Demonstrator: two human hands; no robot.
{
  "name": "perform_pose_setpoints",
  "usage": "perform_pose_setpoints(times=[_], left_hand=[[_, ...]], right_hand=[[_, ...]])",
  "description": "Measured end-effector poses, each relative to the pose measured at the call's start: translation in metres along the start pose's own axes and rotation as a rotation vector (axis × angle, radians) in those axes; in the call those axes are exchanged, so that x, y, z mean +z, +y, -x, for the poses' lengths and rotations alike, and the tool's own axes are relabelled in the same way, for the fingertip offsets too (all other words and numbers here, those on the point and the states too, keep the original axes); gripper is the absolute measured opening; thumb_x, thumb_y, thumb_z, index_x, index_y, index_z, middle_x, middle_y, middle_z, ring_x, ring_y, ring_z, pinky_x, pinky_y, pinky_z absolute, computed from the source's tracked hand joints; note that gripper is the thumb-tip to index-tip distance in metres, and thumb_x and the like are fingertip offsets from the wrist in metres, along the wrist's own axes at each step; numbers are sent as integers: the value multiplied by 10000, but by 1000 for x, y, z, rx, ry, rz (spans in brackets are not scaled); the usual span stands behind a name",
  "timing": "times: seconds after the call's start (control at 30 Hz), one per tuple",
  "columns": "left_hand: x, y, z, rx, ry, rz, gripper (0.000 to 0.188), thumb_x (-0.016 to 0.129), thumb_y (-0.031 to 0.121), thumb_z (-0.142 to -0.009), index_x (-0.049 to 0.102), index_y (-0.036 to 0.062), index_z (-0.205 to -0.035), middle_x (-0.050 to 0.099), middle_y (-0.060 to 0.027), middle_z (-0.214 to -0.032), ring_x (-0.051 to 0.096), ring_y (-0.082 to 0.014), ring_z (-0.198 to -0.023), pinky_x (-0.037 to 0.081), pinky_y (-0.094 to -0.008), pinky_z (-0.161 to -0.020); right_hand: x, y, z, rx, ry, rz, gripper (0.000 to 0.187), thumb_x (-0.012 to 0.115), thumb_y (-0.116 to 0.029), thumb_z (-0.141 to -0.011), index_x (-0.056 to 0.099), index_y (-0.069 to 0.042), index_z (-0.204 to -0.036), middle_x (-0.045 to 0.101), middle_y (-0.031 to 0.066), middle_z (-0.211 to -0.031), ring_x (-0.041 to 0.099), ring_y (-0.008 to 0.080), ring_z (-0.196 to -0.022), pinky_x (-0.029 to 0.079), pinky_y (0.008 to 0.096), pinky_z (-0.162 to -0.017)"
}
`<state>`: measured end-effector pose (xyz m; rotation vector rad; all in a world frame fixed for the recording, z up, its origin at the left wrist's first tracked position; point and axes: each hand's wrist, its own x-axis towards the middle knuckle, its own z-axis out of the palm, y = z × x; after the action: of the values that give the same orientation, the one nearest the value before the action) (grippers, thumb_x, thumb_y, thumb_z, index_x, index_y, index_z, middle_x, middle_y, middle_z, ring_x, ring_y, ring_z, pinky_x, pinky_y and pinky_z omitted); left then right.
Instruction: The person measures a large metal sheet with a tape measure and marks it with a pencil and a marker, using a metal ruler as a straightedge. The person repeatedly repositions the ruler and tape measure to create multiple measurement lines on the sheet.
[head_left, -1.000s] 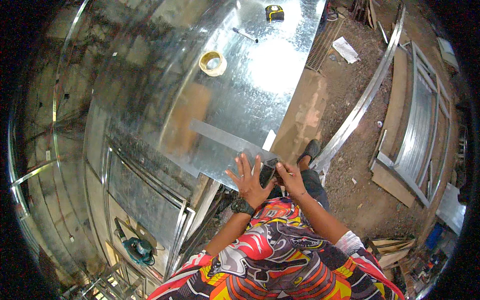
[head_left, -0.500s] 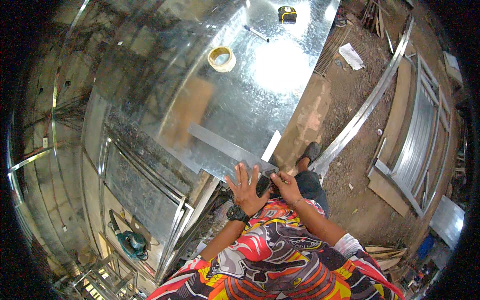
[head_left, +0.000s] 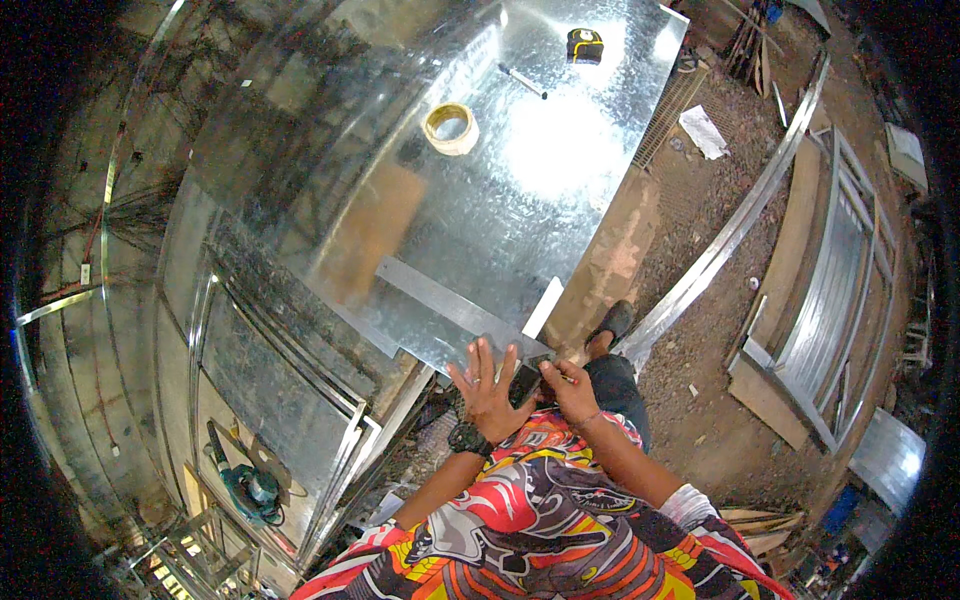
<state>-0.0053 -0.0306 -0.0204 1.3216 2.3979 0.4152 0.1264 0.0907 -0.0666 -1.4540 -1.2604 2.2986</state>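
My left hand [head_left: 488, 402], a dark watch on its wrist, lies open with fingers spread at the near edge of a shiny metal sheet [head_left: 465, 220]. By its fingertips, a flat grey metal strip [head_left: 440, 295] runs diagonally across the sheet. Between my hands is a small dark block-like thing [head_left: 524, 382], partly covered by the left thumb. Just right of it, my right hand [head_left: 574, 395] is closed in a pinch at the sheet's near corner; what its fingers hold is too small to make out. A short white bar [head_left: 542, 308] lies on the sheet's right edge.
Farther up the sheet lie a tape roll [head_left: 450, 129], a marker [head_left: 523, 81] and a black-and-yellow tape measure [head_left: 585, 46]. A green power tool [head_left: 252, 490] sits at lower left. To the right, a long metal bar [head_left: 730, 220] and a metal frame [head_left: 830, 290] lie on the ground.
My right fingers have shifted slightly beside the dark block-like thing, with the pinch kept. My left hand stays spread at the sheet's edge. The whole view has tilted a little.
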Motion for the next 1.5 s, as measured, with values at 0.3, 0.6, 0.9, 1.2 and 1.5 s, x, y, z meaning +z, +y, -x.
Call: perform_pose_setpoints(times=[0.3,0.6,0.9,1.2,1.5], left_hand=[[-1,2,-2,-6,-3,4,1090,826,520,-782,279,181,-1661,49,-323,-1712,44,-519,-1587,-28,-808,-1152],[-1,3,-2,-19,17,-11,1075,801,573,-787,287,224,-1664,104,-300,-1715,105,-504,-1586,9,-819,-1139],[-3,5,-3,-37,-1,8,1058,841,479,-771,321,196,-1647,82,-316,-1712,56,-507,-1591,-25,-813,-1147],[-7,9,-7,-33,-1,19,1063,842,485,-771,311,217,-1652,71,-310,-1716,52,-515,-1587,-37,-820,-1139],[-5,7,-5,-41,-6,40,1107,870,454,-743,285,255,-1661,47,-300,-1722,22,-500,-1595,-27,-823,-1137]], right_hand=[[1,4,-1,-58,32,28,280,680,-304,-1038,692,-31,-975,640,-5,-808,576,94,-684,472,268,-614],[-1,19,-7,-63,44,43,284,675,-309,-1041,690,-32,-983,640,3,-803,619,109,-705,498,266,-627],[0,26,-11,-94,76,95,285,665,-311,-1046,691,-35,-981,637,-5,-810,608,109,-688,482,273,-614],[2,16,-6,-70,91,62,287,670,-325,-1041,696,-47,-978,608,-20,-767,550,92,-646,440,267,-588],[2,12,-4,-72,52,36,303,663,-335,-1045,700,-40,-988,635,-13,-804,597,98,-669,474,268,-595]])
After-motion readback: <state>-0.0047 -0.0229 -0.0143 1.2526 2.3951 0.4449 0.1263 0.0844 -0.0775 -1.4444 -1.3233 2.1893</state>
